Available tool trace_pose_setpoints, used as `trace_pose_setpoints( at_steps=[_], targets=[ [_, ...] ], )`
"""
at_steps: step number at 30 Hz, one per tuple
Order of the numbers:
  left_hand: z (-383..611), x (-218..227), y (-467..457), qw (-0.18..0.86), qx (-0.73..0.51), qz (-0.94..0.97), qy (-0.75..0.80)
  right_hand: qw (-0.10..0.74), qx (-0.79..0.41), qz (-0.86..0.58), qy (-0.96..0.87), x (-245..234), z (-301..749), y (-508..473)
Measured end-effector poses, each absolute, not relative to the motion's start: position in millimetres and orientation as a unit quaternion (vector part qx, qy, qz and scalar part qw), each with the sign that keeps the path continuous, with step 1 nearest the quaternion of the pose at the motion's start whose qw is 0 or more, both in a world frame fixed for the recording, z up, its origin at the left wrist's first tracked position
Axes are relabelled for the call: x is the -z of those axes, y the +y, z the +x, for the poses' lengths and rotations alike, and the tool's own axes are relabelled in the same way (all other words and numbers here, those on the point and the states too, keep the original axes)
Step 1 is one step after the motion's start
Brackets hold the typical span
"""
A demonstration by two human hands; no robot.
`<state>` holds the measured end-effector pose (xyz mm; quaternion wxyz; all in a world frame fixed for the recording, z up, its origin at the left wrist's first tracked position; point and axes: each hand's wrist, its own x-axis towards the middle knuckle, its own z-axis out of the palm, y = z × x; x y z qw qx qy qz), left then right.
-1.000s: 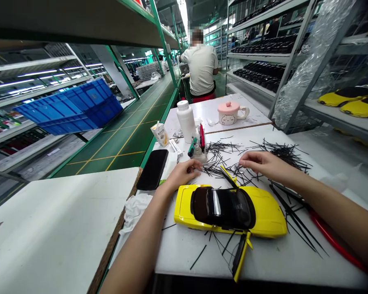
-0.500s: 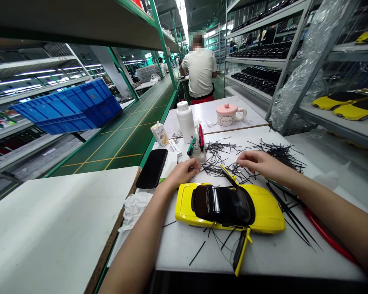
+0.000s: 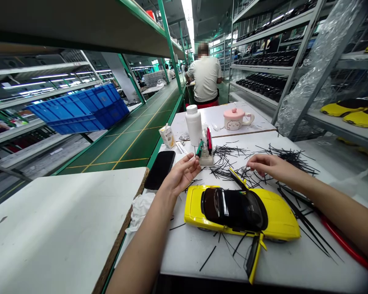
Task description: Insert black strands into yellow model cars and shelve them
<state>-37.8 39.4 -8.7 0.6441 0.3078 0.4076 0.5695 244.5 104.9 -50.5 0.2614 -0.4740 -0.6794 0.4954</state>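
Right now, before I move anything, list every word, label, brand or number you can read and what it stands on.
Small paper carton: printed text, too small and blurred to read.
White strip beside the carton: markings too small to read.
Pink-lidded mug: cartoon drawing only, no readable words.
Yellow model car: no readable badge or number.
Nothing else can be read.

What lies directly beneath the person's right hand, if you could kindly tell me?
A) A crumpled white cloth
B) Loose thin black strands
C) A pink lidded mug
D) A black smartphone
B: the right hand is held just above the loose thin black strands scattered across the white bench.
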Motion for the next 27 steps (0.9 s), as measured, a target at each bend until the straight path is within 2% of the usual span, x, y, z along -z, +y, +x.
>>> trace_pose_setpoints(
  at_steps=[6,15,17,21,23,27],
  targets=[
    [-35.3,6.9,39.6,0.658,-0.571,0.273,0.407,0.261,-0.505,-0.472,-0.674,51.5,243.5,106.0],
    [-28.8,1.3,30.6,0.623,-0.527,0.369,0.443,0.280,-0.486,-0.455,-0.691,56.4,243.0,108.3],
    [-29.4,5.7,30.5,0.553,-0.497,0.451,0.494,0.283,-0.485,-0.454,-0.692,57.1,240.9,107.6],
    [-41.8,19.4,35.1,0.288,-0.377,0.655,0.589,0.286,-0.482,-0.453,-0.693,57.0,236.5,105.0],
    [-48.0,24.1,39.7,0.252,-0.326,0.694,0.591,0.288,-0.481,-0.451,-0.694,56.8,234.4,103.8],
    [-39.5,21.6,56.9,0.253,-0.231,0.766,0.544,0.286,-0.483,-0.446,-0.697,56.9,230.4,102.2]
  ],
)
